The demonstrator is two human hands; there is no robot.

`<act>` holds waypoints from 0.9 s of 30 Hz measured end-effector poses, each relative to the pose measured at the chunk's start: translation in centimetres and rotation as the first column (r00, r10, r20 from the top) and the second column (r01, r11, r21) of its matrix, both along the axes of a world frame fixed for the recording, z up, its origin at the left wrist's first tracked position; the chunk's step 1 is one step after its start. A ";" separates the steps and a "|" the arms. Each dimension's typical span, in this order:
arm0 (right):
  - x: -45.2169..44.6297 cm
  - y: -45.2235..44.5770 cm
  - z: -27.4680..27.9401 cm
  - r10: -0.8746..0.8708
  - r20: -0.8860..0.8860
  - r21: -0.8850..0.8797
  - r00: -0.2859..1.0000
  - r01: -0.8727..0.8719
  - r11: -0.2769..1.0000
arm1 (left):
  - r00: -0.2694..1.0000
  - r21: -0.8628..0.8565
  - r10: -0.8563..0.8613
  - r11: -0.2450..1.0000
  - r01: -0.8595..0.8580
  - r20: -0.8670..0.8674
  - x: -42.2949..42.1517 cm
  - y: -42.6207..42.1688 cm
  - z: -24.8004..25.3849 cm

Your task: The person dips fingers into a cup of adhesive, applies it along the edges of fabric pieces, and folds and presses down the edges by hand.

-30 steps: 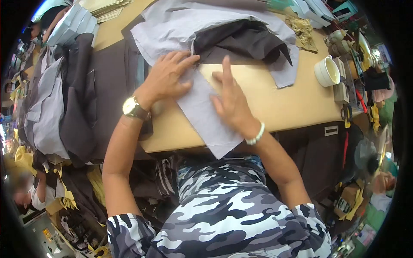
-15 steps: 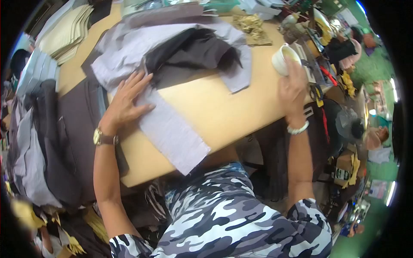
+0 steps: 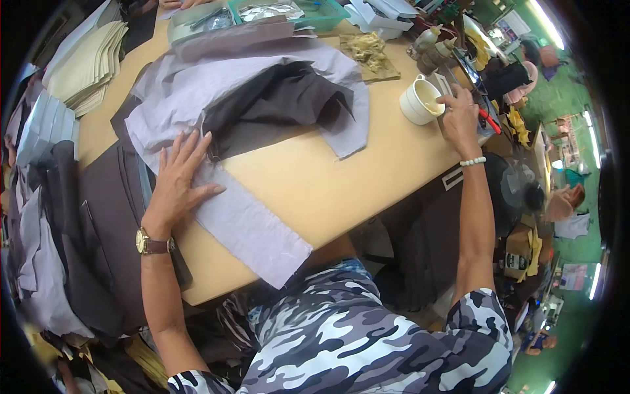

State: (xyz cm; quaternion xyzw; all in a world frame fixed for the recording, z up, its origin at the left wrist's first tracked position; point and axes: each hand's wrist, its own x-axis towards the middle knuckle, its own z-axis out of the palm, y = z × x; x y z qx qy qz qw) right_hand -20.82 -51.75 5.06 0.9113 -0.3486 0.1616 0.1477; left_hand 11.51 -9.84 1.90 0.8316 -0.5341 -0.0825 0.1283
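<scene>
My left hand [image 3: 176,184] lies flat with spread fingers on a pale grey-lilac cloth piece [image 3: 252,226]. One strip of this cloth runs over the table's near edge. Beyond the hand, the cloth bunches up with its dark inner side [image 3: 275,108] showing. My right hand [image 3: 461,121] is at the right side of a white cup [image 3: 413,108]. Its thumb reaches the cup's rim and the other fingers stretch away from me. Something cream-coloured is inside the cup. Whether the thumb touches the cup is hard to tell.
A board with crumpled yellowish material [image 3: 367,56] lies behind the cup, near small bottles [image 3: 436,52]. Red-handled tool [image 3: 489,121] sits at the right edge. Stacked cream sheets [image 3: 88,65] and dark cloth [image 3: 108,217] lie left. Teal tray [image 3: 321,18] stands at the back, near another person's hands.
My right hand has moved from over the cup's opening to its right side. My left hand stays flat on the cloth. The view has shifted slightly.
</scene>
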 end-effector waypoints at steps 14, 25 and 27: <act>10.8 17.2 2.4 0.524 0.492 0.416 0.695 -0.717 0.560 | 0.997 -0.129 -0.016 0.992 0.007 -0.069 0.8 0.5 -0.8; 18.0 30.0 -7.2 0.352 0.709 0.510 0.612 -0.789 0.344 | 0.999 -0.164 -0.018 0.986 0.010 -0.051 0.8 0.2 -0.8; 17.9 30.4 -7.2 0.391 0.667 0.495 0.634 -0.770 0.404 | 1.000 -0.181 -0.028 0.983 0.025 -0.014 0.9 0.1 -1.1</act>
